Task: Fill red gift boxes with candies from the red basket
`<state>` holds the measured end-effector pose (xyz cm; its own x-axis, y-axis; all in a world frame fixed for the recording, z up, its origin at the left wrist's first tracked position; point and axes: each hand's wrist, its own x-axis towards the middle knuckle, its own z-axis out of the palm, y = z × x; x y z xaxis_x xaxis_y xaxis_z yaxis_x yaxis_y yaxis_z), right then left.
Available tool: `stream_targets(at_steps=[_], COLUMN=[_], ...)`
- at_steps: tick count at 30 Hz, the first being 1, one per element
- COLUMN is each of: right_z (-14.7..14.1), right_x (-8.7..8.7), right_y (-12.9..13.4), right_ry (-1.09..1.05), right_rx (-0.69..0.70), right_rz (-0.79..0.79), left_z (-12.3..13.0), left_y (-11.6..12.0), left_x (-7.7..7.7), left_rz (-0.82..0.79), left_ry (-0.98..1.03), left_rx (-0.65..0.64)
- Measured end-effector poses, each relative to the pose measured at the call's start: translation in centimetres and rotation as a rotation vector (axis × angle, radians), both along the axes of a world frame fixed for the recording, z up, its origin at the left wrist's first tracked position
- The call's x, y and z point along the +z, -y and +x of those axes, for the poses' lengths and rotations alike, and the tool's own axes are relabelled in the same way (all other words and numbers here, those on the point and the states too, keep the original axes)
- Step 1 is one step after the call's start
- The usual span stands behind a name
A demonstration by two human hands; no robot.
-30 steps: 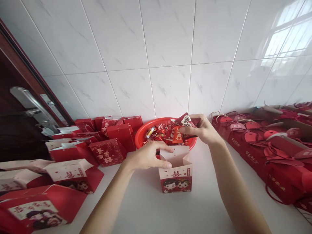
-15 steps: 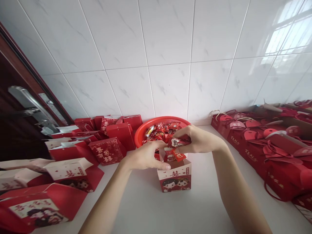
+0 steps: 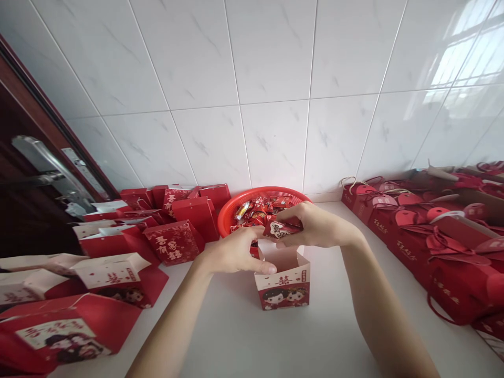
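Note:
An open-topped box (image 3: pixel 284 296) with two cartoon faces stands upright on the white surface. My left hand (image 3: pixel 232 253) grips its left rim, thumb over the near corner. Above the back of the box, my right hand (image 3: pixel 315 227) holds a dark red wrapped packet (image 3: pixel 281 229) with white lettering between thumb and fingers. Right behind the hands is a red plastic basket (image 3: pixel 226 212) with wrapped sweets (image 3: pixel 258 211) in it. The bottom of the box is hidden from view.
Red gift boxes (image 3: pixel 173 244) crowd the left side, some with open tops. Red handled boxes (image 3: pixel 397 239) fill the right side. A tiled wall (image 3: pixel 271 142) rises behind the basket, and a dark door with a metal handle (image 3: pixel 51 163) is at the far left.
The small red-and-orange packets over the box opening are no longer visible there. My right hand has shifted slightly left with the dark red packet, while my left hand stays on the box.

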<state>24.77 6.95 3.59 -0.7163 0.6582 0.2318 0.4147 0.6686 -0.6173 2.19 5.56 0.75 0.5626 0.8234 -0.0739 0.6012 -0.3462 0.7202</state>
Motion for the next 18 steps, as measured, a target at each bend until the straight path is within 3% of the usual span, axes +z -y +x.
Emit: stream_targets(at_steps=[6,13,18], right_z=[-0.09,0.18,0.23], right_x=[-0.13,-0.13,-0.4], right_y=[-0.03,-0.02,-0.29], right_ry=[-0.157,0.05,0.079], right_rx=[-0.024,-0.018,-0.071], right_rz=[-0.099,-0.138,-0.111], left_z=[0.21,0.16,-0.02], left_y=[0.24,0.14,0.05], left_x=[0.43,0.22,0.11], left_rz=[-0.034,-0.04,-0.041], left_ry=[-0.076,-0.02,-0.045], left_rx=[0.032,0.007,-0.006])
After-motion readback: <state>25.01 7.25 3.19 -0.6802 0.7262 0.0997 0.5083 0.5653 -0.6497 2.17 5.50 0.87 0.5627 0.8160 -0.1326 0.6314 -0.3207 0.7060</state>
